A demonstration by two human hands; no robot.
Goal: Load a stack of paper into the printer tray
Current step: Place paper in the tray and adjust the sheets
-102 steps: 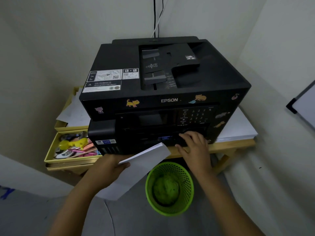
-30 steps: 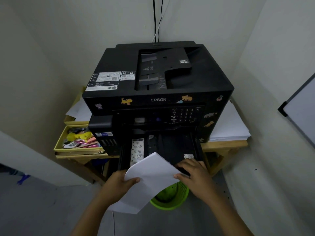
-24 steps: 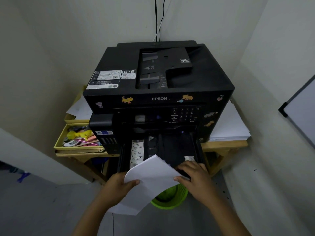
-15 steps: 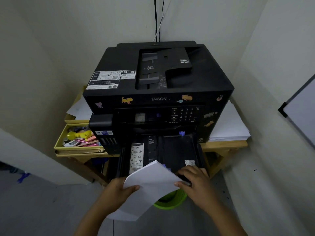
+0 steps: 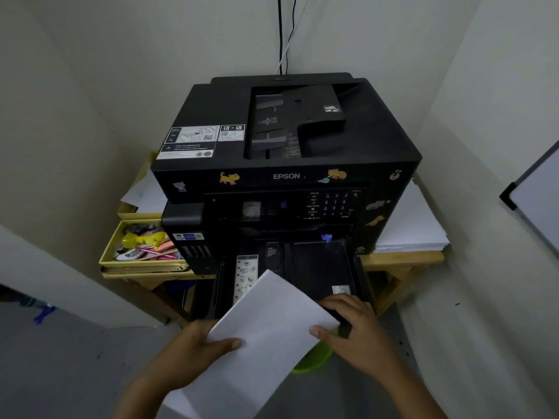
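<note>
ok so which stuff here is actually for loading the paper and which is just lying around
For the job: paper, tray, printer, left hand, right hand.
Lying about: spare paper, yellow box, green bin, whiteboard.

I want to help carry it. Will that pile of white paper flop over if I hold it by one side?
Probably a little: the stack of paper looks thin, held by the left hand at one edge. Loose sheets may slide apart; the right hand steadies them.

A yellow tray (image 5: 106, 252) of stationery sits beside a green bin (image 5: 314, 358).
</note>
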